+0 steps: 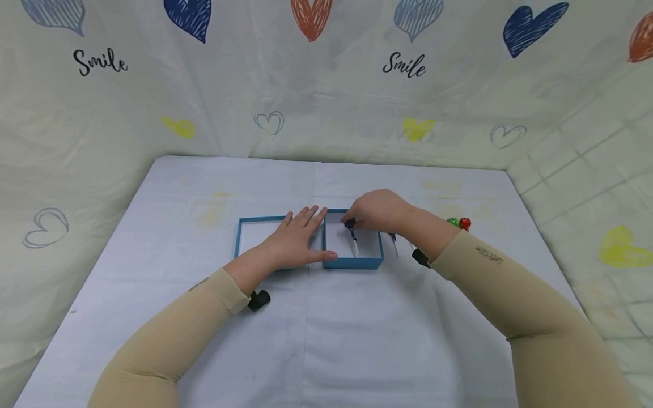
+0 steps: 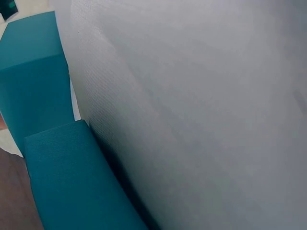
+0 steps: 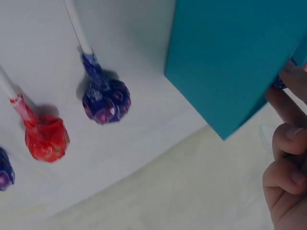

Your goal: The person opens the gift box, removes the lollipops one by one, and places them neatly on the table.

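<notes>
Two shallow blue boxes with white insides stand side by side, the left box (image 1: 238, 238) and the right box (image 1: 357, 263). Across the left box lies my left hand (image 1: 292, 245), its fingers spread, with fingertips and thumb at the right box's near-side wall. My right hand (image 1: 380, 209) reaches into the right box and pinches a dark blue-purple wrapped lollipop (image 1: 350, 224) by its head; the white stick points toward me. Fingers partly hide that lollipop in the right wrist view. Outside the box lie a purple-blue lollipop (image 3: 106, 100) and a red lollipop (image 3: 46, 139).
Farther right on the white-covered table (image 1: 357, 340) are a green lollipop (image 1: 452, 221) and another dark blue lollipop (image 3: 5, 170). Black wrist devices show under the left sleeve (image 1: 260, 300) and the right sleeve (image 1: 449, 263). A heart-printed sheet (image 1: 336, 85) hangs behind the table.
</notes>
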Available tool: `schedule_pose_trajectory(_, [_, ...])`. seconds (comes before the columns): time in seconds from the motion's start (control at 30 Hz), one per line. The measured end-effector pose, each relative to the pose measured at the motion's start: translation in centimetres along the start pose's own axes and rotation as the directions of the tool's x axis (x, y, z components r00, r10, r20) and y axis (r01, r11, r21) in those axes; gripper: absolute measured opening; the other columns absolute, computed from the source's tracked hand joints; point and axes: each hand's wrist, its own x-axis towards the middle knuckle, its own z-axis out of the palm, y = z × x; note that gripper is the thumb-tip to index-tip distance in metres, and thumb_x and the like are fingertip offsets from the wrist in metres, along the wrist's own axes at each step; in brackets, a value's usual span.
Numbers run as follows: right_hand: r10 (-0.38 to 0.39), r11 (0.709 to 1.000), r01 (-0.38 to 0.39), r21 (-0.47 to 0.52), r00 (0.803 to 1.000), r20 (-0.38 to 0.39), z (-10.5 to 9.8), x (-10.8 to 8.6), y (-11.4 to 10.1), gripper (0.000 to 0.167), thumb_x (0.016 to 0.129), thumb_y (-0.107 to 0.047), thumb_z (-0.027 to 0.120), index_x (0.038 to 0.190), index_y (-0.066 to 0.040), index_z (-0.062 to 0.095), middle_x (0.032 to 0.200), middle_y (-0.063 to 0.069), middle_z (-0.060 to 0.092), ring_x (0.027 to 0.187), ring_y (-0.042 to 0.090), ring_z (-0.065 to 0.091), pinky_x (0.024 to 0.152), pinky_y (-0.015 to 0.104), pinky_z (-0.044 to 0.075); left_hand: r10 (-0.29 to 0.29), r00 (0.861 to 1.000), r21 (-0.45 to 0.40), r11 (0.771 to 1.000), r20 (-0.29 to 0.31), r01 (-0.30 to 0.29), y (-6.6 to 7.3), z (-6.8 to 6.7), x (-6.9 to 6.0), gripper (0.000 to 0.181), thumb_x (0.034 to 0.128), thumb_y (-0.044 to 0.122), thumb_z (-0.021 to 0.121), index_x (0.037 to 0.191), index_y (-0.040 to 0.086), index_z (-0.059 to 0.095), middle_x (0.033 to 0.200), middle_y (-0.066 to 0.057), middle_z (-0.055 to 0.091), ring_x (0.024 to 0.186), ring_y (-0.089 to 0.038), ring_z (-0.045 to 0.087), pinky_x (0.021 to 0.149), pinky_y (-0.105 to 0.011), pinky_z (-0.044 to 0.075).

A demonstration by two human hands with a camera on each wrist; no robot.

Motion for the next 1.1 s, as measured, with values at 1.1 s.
schedule_pose_trajectory(1.1, [0.391,0.907,-0.390,0.160,0.920,0.022,1.0,-14.7,11.2,0.032,0.092,-0.019,0.073,0.124,-0.023,0.073,0.122,0.013,0.068,0.113,0.036,0.061,0.087,0.054,0.051,-0.009,1.000,0.014,1.000,0.007,0.008,0.0,0.1,0.1,0.111,0.0797,0.089,0.040,0.160,0.026,-0.004,0.167,-0.006,0.003,0.153,-0.025,0.002,0.121,-0.052,0.000])
